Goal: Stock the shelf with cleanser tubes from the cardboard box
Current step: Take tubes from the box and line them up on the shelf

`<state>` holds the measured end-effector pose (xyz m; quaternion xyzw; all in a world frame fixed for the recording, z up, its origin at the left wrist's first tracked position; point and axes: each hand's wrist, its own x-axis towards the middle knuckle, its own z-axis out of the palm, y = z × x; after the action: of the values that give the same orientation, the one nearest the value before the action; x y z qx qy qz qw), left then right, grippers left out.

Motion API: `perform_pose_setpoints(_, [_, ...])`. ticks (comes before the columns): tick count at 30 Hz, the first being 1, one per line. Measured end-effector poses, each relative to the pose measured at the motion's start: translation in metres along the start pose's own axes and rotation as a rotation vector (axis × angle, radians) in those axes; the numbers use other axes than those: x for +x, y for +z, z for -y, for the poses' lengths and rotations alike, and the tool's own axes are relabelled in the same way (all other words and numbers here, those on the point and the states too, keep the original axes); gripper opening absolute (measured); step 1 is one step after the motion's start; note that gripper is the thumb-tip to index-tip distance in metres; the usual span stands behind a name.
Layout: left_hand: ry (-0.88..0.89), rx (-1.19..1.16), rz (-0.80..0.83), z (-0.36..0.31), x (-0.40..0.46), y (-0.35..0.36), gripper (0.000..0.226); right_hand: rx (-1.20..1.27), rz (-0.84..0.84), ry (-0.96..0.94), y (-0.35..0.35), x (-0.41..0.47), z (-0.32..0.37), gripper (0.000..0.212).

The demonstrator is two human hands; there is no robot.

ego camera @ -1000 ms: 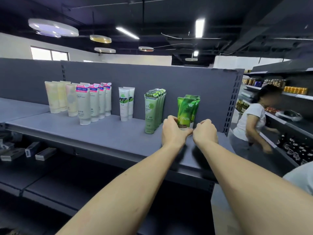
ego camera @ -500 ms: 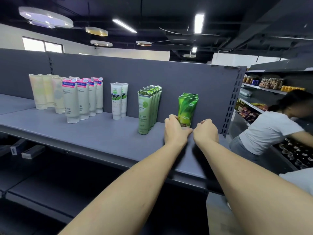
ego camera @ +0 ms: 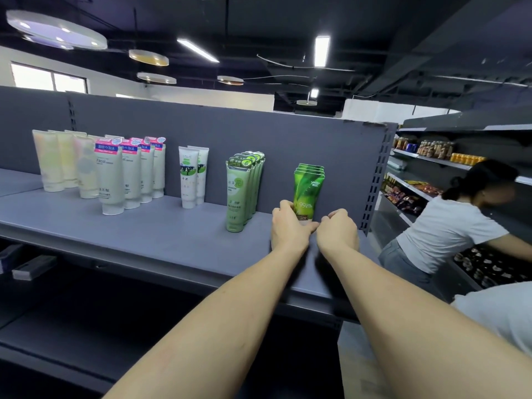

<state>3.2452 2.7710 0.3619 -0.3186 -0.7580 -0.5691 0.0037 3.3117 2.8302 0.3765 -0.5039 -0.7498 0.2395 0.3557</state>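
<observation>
Head view: the bright green glossy cleanser tube [ego camera: 308,194] stands upright on its cap, long axis vertical, at the front of a short file of matching tubes running back toward the grey back panel [ego camera: 259,133]. Its base sits right between both grips: left hand [ego camera: 289,226] fingers wrapped on its left side, right hand [ego camera: 337,230] curled at its right, contact hidden. Pale green tubes [ego camera: 240,194] stand just beside on the left; the perforated end upright [ego camera: 374,180] is near on the right. Grey metal shelf [ego camera: 161,228] lies open in front, so I judge pulling back is freest.

Bright ceiling strip lights [ego camera: 321,50] glare overhead; lower shelves sit dim, edges bend wide-angle.
</observation>
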Motion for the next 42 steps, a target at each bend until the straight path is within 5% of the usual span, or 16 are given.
perform_pose_setpoints(10, [0.02,0.138,0.017,0.003,-0.014,-0.029,0.087,0.057,-0.011,-0.088,-0.013,-0.041,0.007,0.021])
perform_pose_setpoints(22, [0.362,0.548,-0.204,0.06,-0.09,-0.183,0.018,0.271,0.167,-0.323,0.034,-0.176,0.073,0.023])
perform_pose_setpoints(28, [0.185,0.674,-0.246,0.12,-0.131,-0.264,0.019,0.278,0.298,-0.366,0.071,-0.243,0.085,0.019])
perform_pose_setpoints(34, [-0.191,0.809,0.051,0.19,-0.163,-0.33,0.028,0.212,0.474,-0.353,0.126,-0.31,0.092,0.019])
perform_pose_setpoints(42, [-0.458,0.799,0.238,0.309,-0.226,-0.369,0.036,0.031,0.792,-0.258,0.219,-0.411,0.057,0.044])
